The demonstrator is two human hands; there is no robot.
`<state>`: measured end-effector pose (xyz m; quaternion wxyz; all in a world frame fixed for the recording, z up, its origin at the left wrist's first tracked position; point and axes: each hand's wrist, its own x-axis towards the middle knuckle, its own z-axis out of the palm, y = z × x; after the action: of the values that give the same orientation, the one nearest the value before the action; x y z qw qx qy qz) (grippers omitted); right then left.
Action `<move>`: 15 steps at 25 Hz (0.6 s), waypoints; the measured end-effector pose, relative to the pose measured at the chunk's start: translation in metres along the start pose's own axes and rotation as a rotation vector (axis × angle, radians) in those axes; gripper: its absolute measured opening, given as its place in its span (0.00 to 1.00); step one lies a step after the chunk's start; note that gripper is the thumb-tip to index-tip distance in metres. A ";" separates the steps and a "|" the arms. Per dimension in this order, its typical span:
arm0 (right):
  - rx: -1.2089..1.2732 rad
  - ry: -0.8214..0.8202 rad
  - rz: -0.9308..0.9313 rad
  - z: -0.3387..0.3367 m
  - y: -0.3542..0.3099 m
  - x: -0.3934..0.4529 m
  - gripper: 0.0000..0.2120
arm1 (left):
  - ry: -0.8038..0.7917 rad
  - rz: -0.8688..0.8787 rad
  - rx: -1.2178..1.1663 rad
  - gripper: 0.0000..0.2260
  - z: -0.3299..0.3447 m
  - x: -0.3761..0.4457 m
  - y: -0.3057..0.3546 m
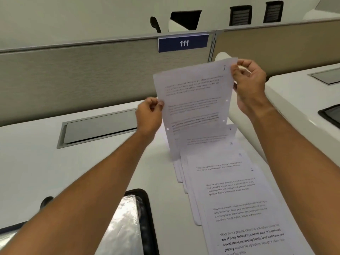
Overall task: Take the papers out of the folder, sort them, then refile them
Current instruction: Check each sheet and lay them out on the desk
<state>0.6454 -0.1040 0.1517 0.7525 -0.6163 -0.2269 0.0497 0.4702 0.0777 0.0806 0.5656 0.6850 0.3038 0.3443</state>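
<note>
Sheet held upright, long axis vertical: left hand grip pinching left edge, right hand pinching top corner. Fanned papers directly below on counter, nearer right hand.

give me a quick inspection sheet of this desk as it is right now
surface: white desk with a grey hatch set in it.
job's things: one held sheet raised upright; numbered papers fanned in an overlapping row on the desk; shiny folder at the near edge.
clutter: nothing seen.
hands: left hand pinches the sheet's left edge; right hand pinches its top right corner.
cables: nothing seen.
surroundings: partition with a blue 111 sign; chairs behind; second desk at right.
</note>
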 end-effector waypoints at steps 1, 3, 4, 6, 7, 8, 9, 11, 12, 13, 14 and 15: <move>0.005 -0.015 0.002 0.008 -0.009 -0.002 0.06 | 0.011 0.025 -0.025 0.10 -0.011 0.008 0.012; -0.058 -0.061 0.042 0.025 -0.019 -0.007 0.06 | 0.033 0.074 -0.072 0.11 -0.037 0.020 0.038; -0.097 -0.106 0.063 0.037 -0.020 -0.012 0.04 | 0.054 0.100 -0.085 0.11 -0.054 0.024 0.051; -0.164 -0.212 0.087 0.062 -0.014 -0.023 0.07 | 0.101 0.124 -0.084 0.11 -0.090 0.030 0.071; -0.196 -0.258 0.105 0.076 -0.011 -0.029 0.08 | 0.126 0.114 -0.082 0.11 -0.110 0.032 0.078; -0.215 -0.296 0.130 0.091 -0.008 -0.036 0.07 | 0.150 0.093 -0.077 0.11 -0.130 0.032 0.081; -0.209 -0.339 0.153 0.110 -0.005 -0.044 0.07 | 0.187 0.075 -0.069 0.10 -0.155 0.030 0.083; -0.173 -0.421 0.201 0.146 -0.003 -0.059 0.05 | 0.270 0.051 -0.052 0.09 -0.200 0.022 0.078; -0.147 -0.464 0.228 0.169 -0.001 -0.068 0.04 | 0.322 0.037 -0.038 0.08 -0.227 0.014 0.072; -0.122 -0.495 0.265 0.188 0.000 -0.078 0.05 | 0.351 0.018 -0.024 0.06 -0.251 0.006 0.064; -0.095 -0.515 0.309 0.207 0.001 -0.089 0.06 | 0.360 -0.018 -0.009 0.05 -0.275 -0.005 0.055; -0.072 -0.530 0.352 0.227 0.000 -0.101 0.07 | 0.357 -0.059 0.003 0.04 -0.301 -0.016 0.043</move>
<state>0.4640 0.0662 0.1545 0.6249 -0.6378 -0.3063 0.3300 0.2167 0.2273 0.1578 0.5114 0.6046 0.4200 0.4432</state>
